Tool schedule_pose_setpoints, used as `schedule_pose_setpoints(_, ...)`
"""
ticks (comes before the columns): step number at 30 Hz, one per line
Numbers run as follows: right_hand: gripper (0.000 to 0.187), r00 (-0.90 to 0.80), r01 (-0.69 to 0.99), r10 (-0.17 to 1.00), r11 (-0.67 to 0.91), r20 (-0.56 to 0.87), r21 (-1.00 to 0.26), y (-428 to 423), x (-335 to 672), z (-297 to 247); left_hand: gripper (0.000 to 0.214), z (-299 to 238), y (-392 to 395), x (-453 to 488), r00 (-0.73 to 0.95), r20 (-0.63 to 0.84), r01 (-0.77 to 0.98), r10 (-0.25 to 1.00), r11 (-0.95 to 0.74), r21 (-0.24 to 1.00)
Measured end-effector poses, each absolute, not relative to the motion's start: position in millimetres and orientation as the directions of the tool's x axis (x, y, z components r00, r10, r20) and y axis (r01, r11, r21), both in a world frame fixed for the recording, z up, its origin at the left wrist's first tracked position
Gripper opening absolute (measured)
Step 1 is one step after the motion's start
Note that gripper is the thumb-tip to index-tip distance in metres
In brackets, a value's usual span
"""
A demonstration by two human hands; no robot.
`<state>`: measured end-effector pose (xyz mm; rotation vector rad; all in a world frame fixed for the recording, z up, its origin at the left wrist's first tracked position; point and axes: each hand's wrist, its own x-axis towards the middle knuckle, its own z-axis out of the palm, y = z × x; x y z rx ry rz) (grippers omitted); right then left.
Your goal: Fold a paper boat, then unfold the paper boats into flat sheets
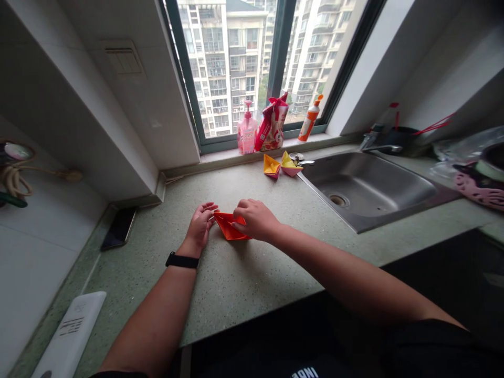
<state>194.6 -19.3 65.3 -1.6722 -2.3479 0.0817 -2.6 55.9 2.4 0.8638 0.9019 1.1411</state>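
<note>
A folded piece of orange-red paper (229, 227) lies on the speckled green counter (252, 273) in front of me. My left hand (200, 224) touches its left corner with curled fingers; a black band is on that wrist. My right hand (255, 219) presses down on the paper's right side, fingers closed over the fold. Two finished folded paper boats, one orange-yellow (271, 167) and one yellow-pink (290, 164), stand farther back beside the sink.
A steel sink (394, 194) with a tap sits at the right. On the window sill stand a pink pump bottle (247, 131), a red bag (272, 126) and an orange bottle (309, 119). A phone (119, 228) lies left, a white remote (71, 336) near left.
</note>
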Motion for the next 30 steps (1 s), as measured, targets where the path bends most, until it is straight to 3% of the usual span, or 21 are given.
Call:
schedule_pose_setpoints(3,0.026,-0.317,0.943,0.947,0.320,0.041,-0.097,-10,179,71,0.030,1,55,-4,0.183,-0.151,-0.352,0.971,0.209,0.912)
schedule_pose_setpoints(7,0.028,-0.276,0.959,0.961,0.274,-0.025,-0.077,-8,172,72,0.028,-1,57,-5,0.199,-0.167,-0.356,0.966,0.230,0.906)
schedule_pose_setpoints(14,0.028,-0.283,0.955,0.959,0.284,0.031,-0.081,-12,181,67,0.026,-4,61,-5,0.240,-0.167,-0.366,0.956,0.248,0.897)
schedule_pose_setpoints(30,0.028,-0.203,0.964,0.976,0.214,0.084,-0.155,-9,189,67,0.045,-13,61,0,0.235,-0.083,-0.287,0.968,0.151,0.946)
